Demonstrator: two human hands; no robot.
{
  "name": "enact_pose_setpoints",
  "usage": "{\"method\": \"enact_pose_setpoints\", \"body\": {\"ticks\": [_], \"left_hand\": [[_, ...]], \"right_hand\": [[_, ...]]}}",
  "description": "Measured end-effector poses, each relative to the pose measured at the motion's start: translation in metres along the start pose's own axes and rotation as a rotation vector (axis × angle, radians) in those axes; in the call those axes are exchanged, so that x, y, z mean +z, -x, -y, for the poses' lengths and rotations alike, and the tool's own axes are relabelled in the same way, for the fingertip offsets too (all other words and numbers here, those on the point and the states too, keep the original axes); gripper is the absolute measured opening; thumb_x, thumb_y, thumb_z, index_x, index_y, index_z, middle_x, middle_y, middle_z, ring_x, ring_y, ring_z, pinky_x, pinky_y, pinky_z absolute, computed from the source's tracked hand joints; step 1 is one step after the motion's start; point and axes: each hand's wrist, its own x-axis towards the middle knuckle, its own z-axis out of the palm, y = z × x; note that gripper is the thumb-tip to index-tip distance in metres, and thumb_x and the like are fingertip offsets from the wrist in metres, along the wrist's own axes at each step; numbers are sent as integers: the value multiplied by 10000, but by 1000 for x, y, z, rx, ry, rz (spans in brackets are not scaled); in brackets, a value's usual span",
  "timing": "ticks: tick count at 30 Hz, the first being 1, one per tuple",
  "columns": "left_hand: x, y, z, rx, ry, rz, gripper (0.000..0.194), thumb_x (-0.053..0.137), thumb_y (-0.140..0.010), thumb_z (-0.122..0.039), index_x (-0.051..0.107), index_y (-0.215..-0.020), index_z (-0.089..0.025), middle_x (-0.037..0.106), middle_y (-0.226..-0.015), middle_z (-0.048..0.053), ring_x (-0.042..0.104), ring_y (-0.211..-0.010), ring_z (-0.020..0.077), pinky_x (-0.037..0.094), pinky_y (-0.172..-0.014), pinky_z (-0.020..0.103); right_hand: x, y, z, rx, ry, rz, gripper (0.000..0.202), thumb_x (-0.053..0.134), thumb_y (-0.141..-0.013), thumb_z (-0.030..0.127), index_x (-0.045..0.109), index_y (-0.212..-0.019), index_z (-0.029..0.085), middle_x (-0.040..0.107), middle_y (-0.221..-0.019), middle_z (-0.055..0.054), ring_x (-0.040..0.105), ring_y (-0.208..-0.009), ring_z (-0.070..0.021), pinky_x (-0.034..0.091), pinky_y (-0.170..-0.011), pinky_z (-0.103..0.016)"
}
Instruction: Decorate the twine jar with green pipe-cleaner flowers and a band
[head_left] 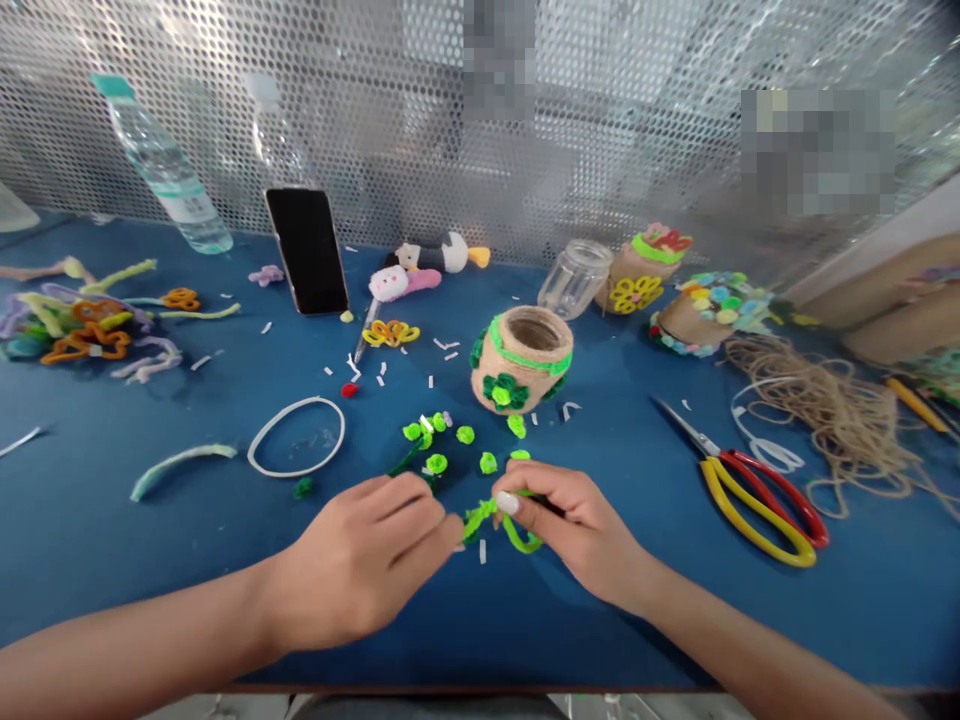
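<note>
Between my two hands runs a bright green pipe cleaner [521,538], partly twisted and partly bent into a loop. My left hand [367,560] is closed on its left end, with the fingertips pressed together. My right hand [577,525] pinches the piece between thumb and forefinger near the loop. Several small green curled balls [465,435] lie just beyond my fingers. A twine-wrapped jar [521,385] with dark green flowers and a bright green band round its neck stands upright behind them.
Scissors [742,480] with red and yellow handles and a heap of twine [817,400] lie right. A white ring [296,437] lies left. Behind stand a phone [307,250], a water bottle [169,170], a glass jar [576,278] and decorated jars [637,275]. Pipe cleaners [82,315] pile far left.
</note>
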Motion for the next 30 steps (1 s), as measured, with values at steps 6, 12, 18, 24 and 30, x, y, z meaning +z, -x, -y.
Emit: {"method": "enact_pose_setpoints", "body": {"ticks": [6, 12, 18, 24, 30], "left_hand": [[-11, 0, -6, 96, -192, -53, 287, 328, -904, -129, 613, -935, -125, 629, -795, 53, 559, -782, 177, 474, -599, 287], [-3, -2, 10, -61, -101, 34, 249, 346, -910, -113, 591, -882, -147, 566, -710, 21, 530, -712, 150, 462, -610, 262], [-17, -9, -1, 122, -164, 29, 299, 310, -926, -114, 599, -854, -133, 613, -732, 26, 552, -678, 150, 445, -556, 269], [-33, -10, 15, 85, -329, 7, 310, 301, -932, -130, 597, -840, -143, 606, -711, 41, 549, -699, 164, 406, -501, 255], [-40, -10, 7, 201, -276, 22, 355, 264, -927, -87, 601, -828, -138, 619, -718, 31, 526, -644, 144, 398, -496, 260]], "right_hand": [[18, 7, -11, -267, 297, 141, 219, 368, -881, 121, 572, -810, 156, 513, -690, -28, 457, -626, -136, 348, -553, -256], [1, 4, 5, -236, 144, 11, 199, 426, -904, 170, 584, -784, 159, 491, -642, -7, 447, -585, -121, 356, -532, -247], [5, -8, -13, -125, 88, 31, 221, 467, -898, 186, 587, -716, 149, 481, -635, 10, 460, -606, -107, 367, -571, -234], [7, 1, 1, -236, 173, -11, 225, 432, -905, 144, 597, -752, 144, 467, -630, 5, 437, -589, -108, 332, -538, -233], [5, 0, 3, -168, 163, -111, 257, 467, -901, 164, 581, -672, 150, 442, -592, 20, 424, -567, -99, 325, -533, -226]]}}
